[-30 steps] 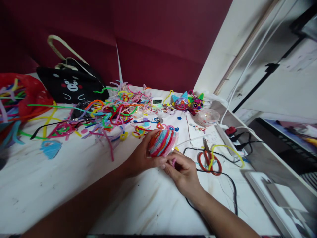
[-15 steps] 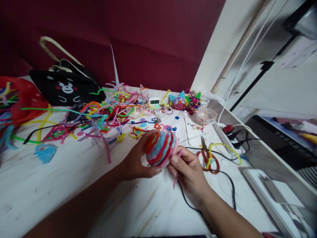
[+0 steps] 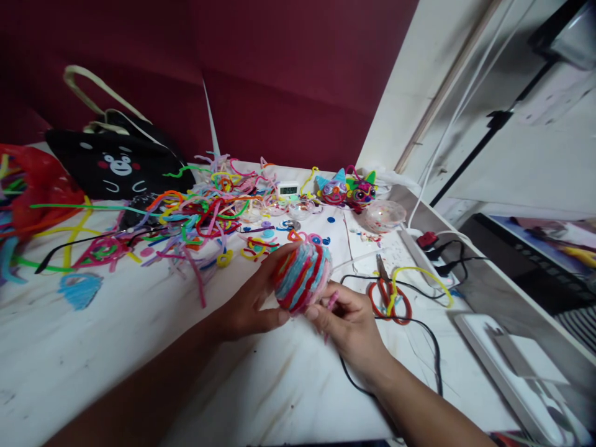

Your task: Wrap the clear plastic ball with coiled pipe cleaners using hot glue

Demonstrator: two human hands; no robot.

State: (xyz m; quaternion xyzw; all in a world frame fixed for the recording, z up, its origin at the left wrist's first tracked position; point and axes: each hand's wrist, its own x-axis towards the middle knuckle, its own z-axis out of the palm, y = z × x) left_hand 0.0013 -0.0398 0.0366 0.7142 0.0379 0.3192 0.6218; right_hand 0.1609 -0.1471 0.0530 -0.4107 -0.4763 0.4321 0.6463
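Observation:
A ball wrapped in stripes of red, light blue, orange and pink pipe cleaner [image 3: 302, 276] is held above the white table. My left hand [image 3: 256, 298] curls around its left side, thumb below and fingers over the top. At the ball's lower right, my right hand [image 3: 351, 320] pinches a pink pipe cleaner [image 3: 332, 300] against the surface, and a loose end hangs under the fingers. Orange-handled scissors [image 3: 390, 298] lie right of my right hand, with a yellow pipe cleaner [image 3: 421, 273] across the handles.
A heap of colourful pipe cleaners [image 3: 200, 211] spreads over the back left, near a black bag [image 3: 116, 164]. Two decorated cat-face balls [image 3: 333, 189], a digital timer [image 3: 288, 189] and a clear plastic bowl [image 3: 384, 216] stand behind. A power strip [image 3: 428, 257] and black cables lie right.
The ball has turned slightly in my hands, so its stripes sit differently. My right hand has shifted a little left along its lower edge. The view has moved slightly.

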